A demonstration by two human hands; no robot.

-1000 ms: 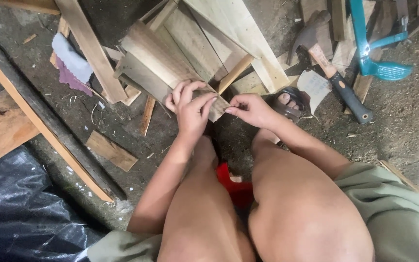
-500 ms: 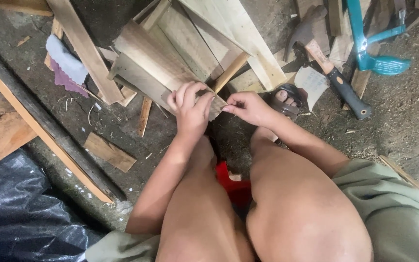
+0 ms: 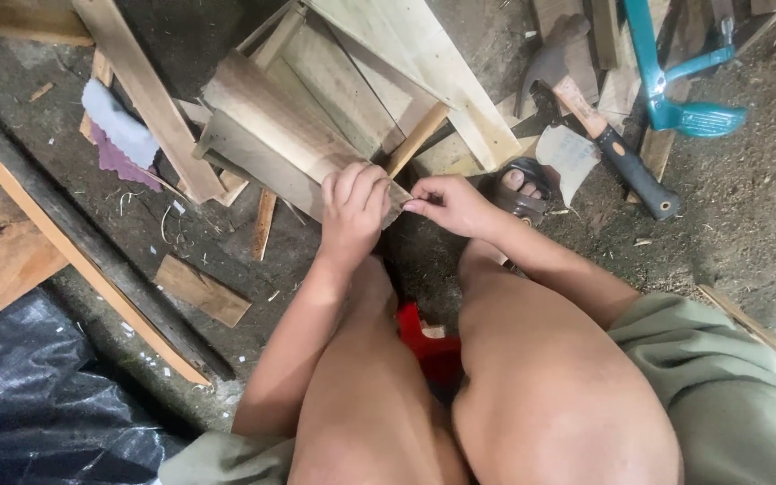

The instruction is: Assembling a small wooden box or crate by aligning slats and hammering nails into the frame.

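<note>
My left hand (image 3: 352, 214) curls over the near corner of a weathered wooden board (image 3: 280, 135) that lies slanted on a pile of planks. My right hand (image 3: 449, 203) pinches its fingertips against the same corner, touching the left hand's fingers; what it pinches is too small to tell. Both forearms reach out over my bare knees (image 3: 505, 377). A sandalled foot (image 3: 518, 187) shows just right of the right hand.
A hammer (image 3: 590, 117) with a black grip lies at the upper right beside a teal-handled saw (image 3: 675, 99). Pale planks (image 3: 424, 72) are stacked ahead. Long battens (image 3: 83, 242) run along the left, with black plastic sheet (image 3: 38, 404) at the lower left and a wood offcut (image 3: 201, 289) on the dirt floor.
Both hands stay at the board's corner, only shifting their fingers slightly. The camera has drifted a little, so the scene sits marginally higher in view.
</note>
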